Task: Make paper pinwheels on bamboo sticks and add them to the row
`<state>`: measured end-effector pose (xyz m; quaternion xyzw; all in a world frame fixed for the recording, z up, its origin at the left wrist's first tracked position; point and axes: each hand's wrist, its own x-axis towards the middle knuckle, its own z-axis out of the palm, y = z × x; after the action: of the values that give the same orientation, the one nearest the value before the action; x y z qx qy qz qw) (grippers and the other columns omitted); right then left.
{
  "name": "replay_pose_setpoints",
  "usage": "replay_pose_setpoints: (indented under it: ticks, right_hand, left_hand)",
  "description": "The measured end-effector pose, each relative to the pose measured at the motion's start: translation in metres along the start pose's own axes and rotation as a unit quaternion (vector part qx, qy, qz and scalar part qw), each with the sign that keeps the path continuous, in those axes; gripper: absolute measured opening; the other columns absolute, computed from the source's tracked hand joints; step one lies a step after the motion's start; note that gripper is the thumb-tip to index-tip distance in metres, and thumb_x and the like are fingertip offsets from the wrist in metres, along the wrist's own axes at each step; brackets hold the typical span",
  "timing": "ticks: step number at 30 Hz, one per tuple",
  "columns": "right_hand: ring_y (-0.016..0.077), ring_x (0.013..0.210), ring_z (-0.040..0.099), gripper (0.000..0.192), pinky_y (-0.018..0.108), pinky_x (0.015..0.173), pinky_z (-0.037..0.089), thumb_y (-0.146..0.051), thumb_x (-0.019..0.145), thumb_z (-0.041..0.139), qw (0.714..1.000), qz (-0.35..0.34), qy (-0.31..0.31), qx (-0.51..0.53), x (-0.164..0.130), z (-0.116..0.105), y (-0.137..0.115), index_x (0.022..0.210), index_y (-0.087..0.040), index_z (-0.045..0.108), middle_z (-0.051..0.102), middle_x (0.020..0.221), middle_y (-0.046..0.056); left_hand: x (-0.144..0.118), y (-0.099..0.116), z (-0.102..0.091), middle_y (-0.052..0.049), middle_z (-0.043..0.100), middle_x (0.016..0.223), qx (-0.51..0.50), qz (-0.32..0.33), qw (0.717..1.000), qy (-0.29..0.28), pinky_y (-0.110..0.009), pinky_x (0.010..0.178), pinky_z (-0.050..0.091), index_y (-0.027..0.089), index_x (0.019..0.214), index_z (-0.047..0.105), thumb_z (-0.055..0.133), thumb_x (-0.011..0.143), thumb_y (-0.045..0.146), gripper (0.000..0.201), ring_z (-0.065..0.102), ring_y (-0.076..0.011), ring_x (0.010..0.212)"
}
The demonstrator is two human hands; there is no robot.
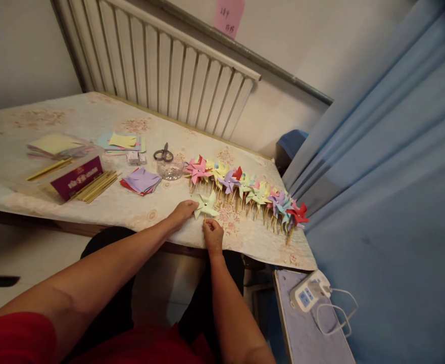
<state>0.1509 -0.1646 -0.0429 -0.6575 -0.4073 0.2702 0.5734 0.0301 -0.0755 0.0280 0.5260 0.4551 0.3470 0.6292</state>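
A pale green paper pinwheel (206, 205) with a shiny pin at its centre is upright between my hands, above the front of the table. Curled in at its left blade, my left hand (183, 212) has its fingertips on the paper edge. Just below the blades, my right hand (213, 235) pinches the thin wooden stick, most of which the fingers hide. Behind and to the right lie many finished pinwheels (230, 181) in red, pink, yellow, purple and blue, their sticks pointing toward me.
Left of my hands are purple and red paper squares (142, 181), a clear dish of pins (171, 171), scissors (163, 152), small boxes (136, 158), wooden sticks (95, 187) and a purple box label (77, 178). A power strip (310, 290) sits on a stool at right; a blue curtain (381, 192) hangs beside it.
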Motion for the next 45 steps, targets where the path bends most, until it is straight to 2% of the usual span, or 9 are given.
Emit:
replay_pose_setpoints:
  ticks: [10, 20, 29, 34, 41, 45]
  right_hand:
    - [0.0159, 0.064, 0.056, 0.025, 0.025, 0.061, 0.047, -0.034, 0.073, 0.055, 1.000, -0.002, 0.002, -0.005, -0.001, -0.001, 0.001, 0.083, -0.018, 0.071, 0.067, 0.070, 0.000]
    - [0.0158, 0.064, 0.057, 0.025, 0.025, 0.060, 0.047, -0.034, 0.074, 0.055, 1.000, 0.001, -0.001, -0.009, -0.001, -0.001, -0.002, 0.083, -0.019, 0.072, 0.067, 0.070, 0.000]
    - [0.0157, 0.064, 0.057, 0.025, 0.025, 0.061, 0.047, -0.033, 0.074, 0.055, 1.000, -0.004, -0.005, -0.015, -0.002, -0.003, -0.003, 0.085, -0.018, 0.071, 0.067, 0.072, 0.000]
    - [0.0151, 0.064, 0.055, 0.025, 0.025, 0.061, 0.047, -0.035, 0.075, 0.056, 1.000, -0.007, -0.004, -0.014, -0.002, -0.002, -0.001, 0.086, -0.018, 0.071, 0.067, 0.070, -0.001]
    - [0.0151, 0.062, 0.055, 0.025, 0.025, 0.059, 0.046, -0.036, 0.074, 0.057, 1.000, -0.001, -0.006, -0.009, -0.001, -0.002, -0.001, 0.086, -0.018, 0.070, 0.066, 0.069, -0.001]
    - [0.0151, 0.062, 0.055, 0.026, 0.025, 0.059, 0.046, -0.036, 0.073, 0.057, 1.000, 0.004, -0.006, -0.009, -0.001, -0.003, -0.002, 0.086, -0.018, 0.070, 0.065, 0.068, -0.001]
  left_hand:
    - [-0.003, 0.002, 0.006, 0.004, 0.052, 0.057, -0.015, -0.016, 1.000, -0.009, -0.023, 0.054, 0.033, 0.018, 0.067, 0.055, 0.059, 0.077, 0.033, 0.019, 0.044, -0.0104, 0.053]
    - [-0.007, 0.002, 0.011, 0.003, 0.045, 0.057, -0.025, -0.042, 0.999, -0.007, -0.022, 0.054, 0.035, 0.020, 0.063, 0.048, 0.056, 0.081, 0.028, 0.022, 0.041, -0.0104, 0.053]
    - [-0.013, -0.001, 0.018, 0.002, 0.052, 0.062, -0.043, -0.070, 0.997, -0.008, -0.020, 0.056, 0.040, 0.018, 0.071, 0.052, 0.054, 0.083, 0.024, 0.013, 0.048, -0.0105, 0.056]
    - [-0.014, -0.003, 0.021, 0.001, 0.055, 0.065, -0.043, -0.070, 0.997, -0.014, -0.020, 0.056, 0.042, 0.019, 0.071, 0.050, 0.055, 0.083, 0.026, 0.015, 0.051, -0.0105, 0.057]
    - [-0.014, -0.012, 0.018, 0.000, 0.058, 0.064, 0.011, -0.047, 0.998, -0.033, -0.022, 0.060, 0.045, 0.020, 0.072, 0.050, 0.057, 0.082, 0.038, 0.022, 0.056, -0.0122, 0.060]
    - [-0.013, -0.020, 0.005, -0.001, 0.060, 0.065, 0.096, -0.015, 0.995, -0.035, -0.026, 0.062, 0.046, 0.019, 0.071, 0.055, 0.055, 0.081, 0.043, 0.026, 0.057, -0.0145, 0.061]
